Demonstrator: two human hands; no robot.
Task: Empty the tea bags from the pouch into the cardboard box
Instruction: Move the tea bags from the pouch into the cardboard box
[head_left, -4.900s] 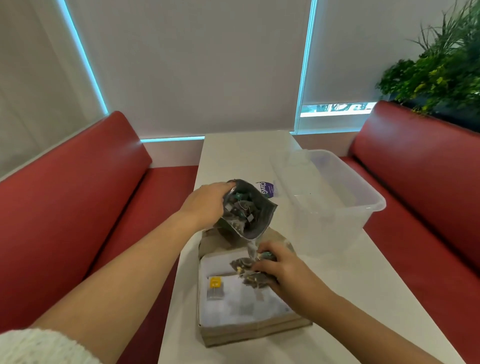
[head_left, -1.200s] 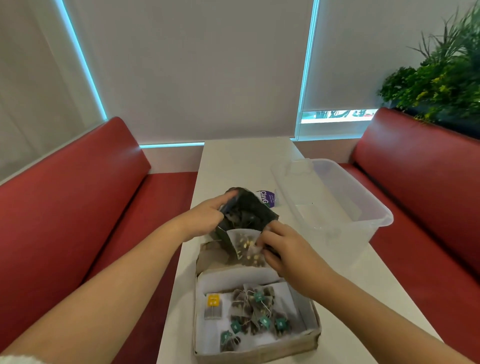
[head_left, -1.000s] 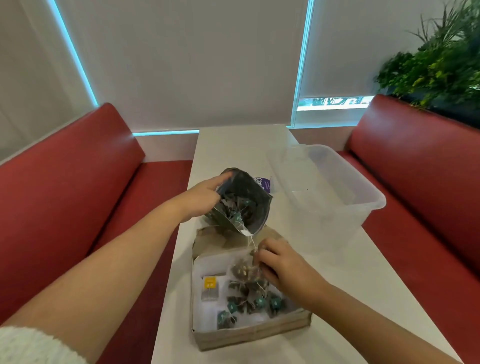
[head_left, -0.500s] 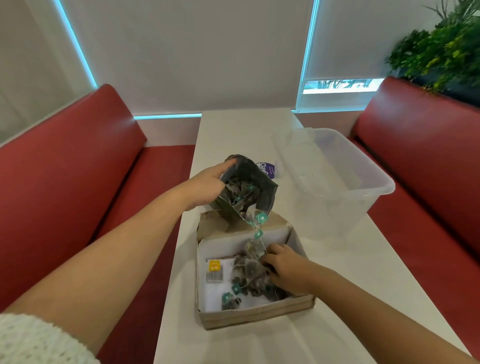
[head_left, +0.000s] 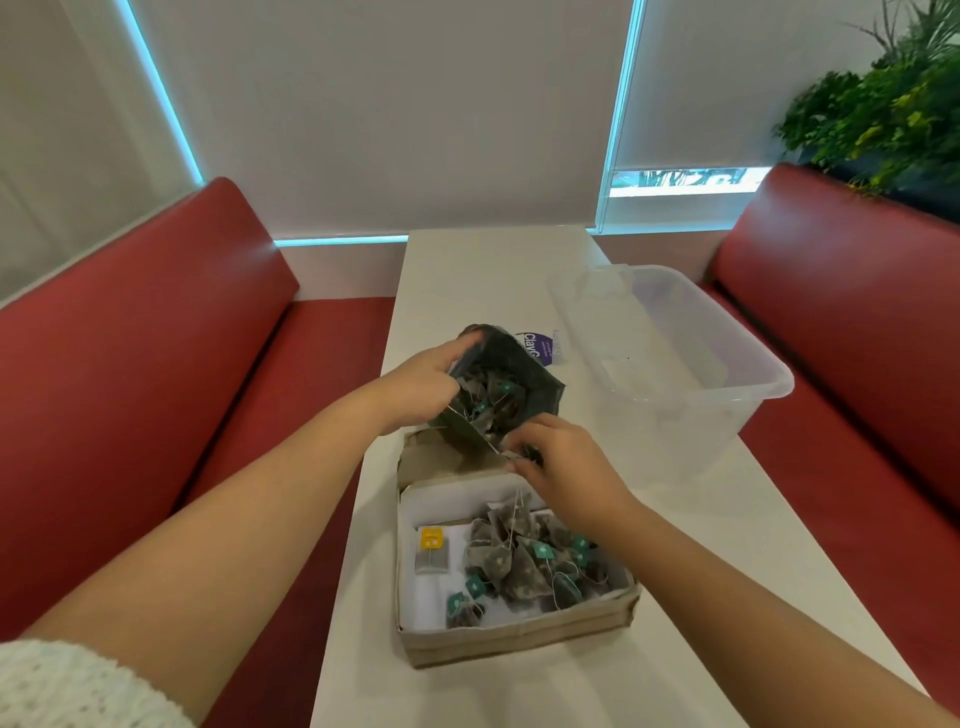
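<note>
Head view: A person at a white table (head_left: 498, 270) btw two red benches (head_left: 156, 338) holds a dark pouch (head_left: 535, 387) tilted over a cardboard box (head_left: 519, 640).

L hand (head_left: 423, 387) grips the pouch by its left side, fingers curled round the wall. The pouch is in the air, mouth turned down toward the camera, just above the box's far flap. Tea bags (head_left: 493, 404) w/ green tags show inside it.

R hand (head_left: 569, 462), fingers bent together, pinches a dark tea bag (head_left: 531, 457) at the pouch's lower lip. A thin string (head_left: 515, 512) runs from the fingertips down into the box.

The box sits open on the table's near half, white-lined. A pile (head_left: 524, 564) of dark pyramid bags w/ green tags fills its middle & right. One flat bag (head_left: 431, 552) w/ a yellow tag lies apart at left.

A clear plastic tub (head_left: 685, 364) stands right of the pouch, by the table's right edge. A purple sticker (head_left: 537, 345) lies just behind the pouch. Green plant (head_left: 893, 109) top right; white knit sleeve (head_left: 67, 686) bottom left.
</note>
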